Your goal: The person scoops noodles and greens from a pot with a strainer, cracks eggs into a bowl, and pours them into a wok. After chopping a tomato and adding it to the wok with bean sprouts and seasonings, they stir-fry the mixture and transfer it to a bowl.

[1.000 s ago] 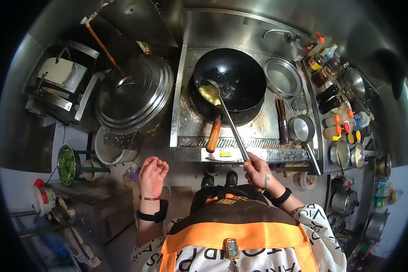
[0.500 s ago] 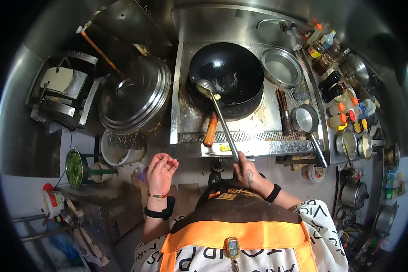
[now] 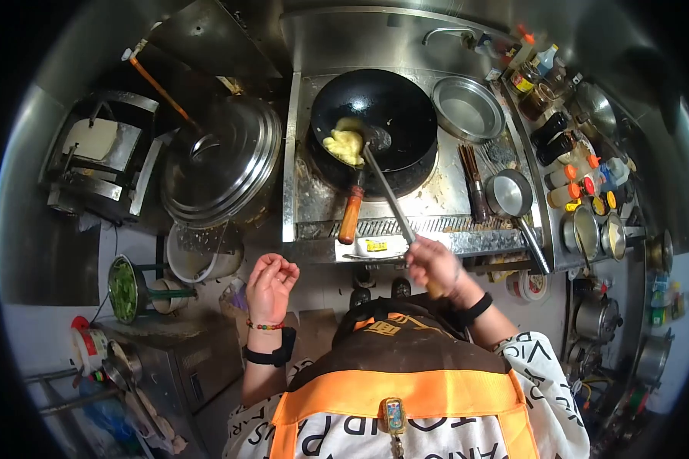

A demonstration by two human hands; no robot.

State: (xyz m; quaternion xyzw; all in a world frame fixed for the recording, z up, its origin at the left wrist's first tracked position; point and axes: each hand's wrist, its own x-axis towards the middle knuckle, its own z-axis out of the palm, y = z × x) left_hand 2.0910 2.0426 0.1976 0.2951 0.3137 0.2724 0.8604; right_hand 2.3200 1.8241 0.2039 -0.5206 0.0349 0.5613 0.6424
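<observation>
My right hand (image 3: pixel 434 266) is closed around the handle of a long metal ladle (image 3: pixel 390 191). The ladle's bowl rests inside a black wok (image 3: pixel 402 99) on the stove. Left of the bowl, a soft yellow mass of food that looks like egg (image 3: pixel 343 145) lies against the wok's near-left side. Pointing toward me is the wok's wooden handle (image 3: pixel 351 218), which neither hand touches. My left hand (image 3: pixel 271 289) is raised in front of the stove, palm up, its fingers loosely bent and apart, with nothing in it.
A large lidded steel pot (image 3: pixel 233 168) stands left of the stove. Right of the wok are a round metal pan (image 3: pixel 467 109), a small saucepan (image 3: pixel 508 193) and a bundle of sticks (image 3: pixel 473 180). Sauce bottles (image 3: pixel 563 195) crowd the right shelf. A bowl of greens (image 3: pixel 124 287) sits lower left.
The ladle's bowl has moved right in the wok, and the yellow mass now shows there. My right hand has shifted slightly right and up along with the handle; my left hand is nearly still.
</observation>
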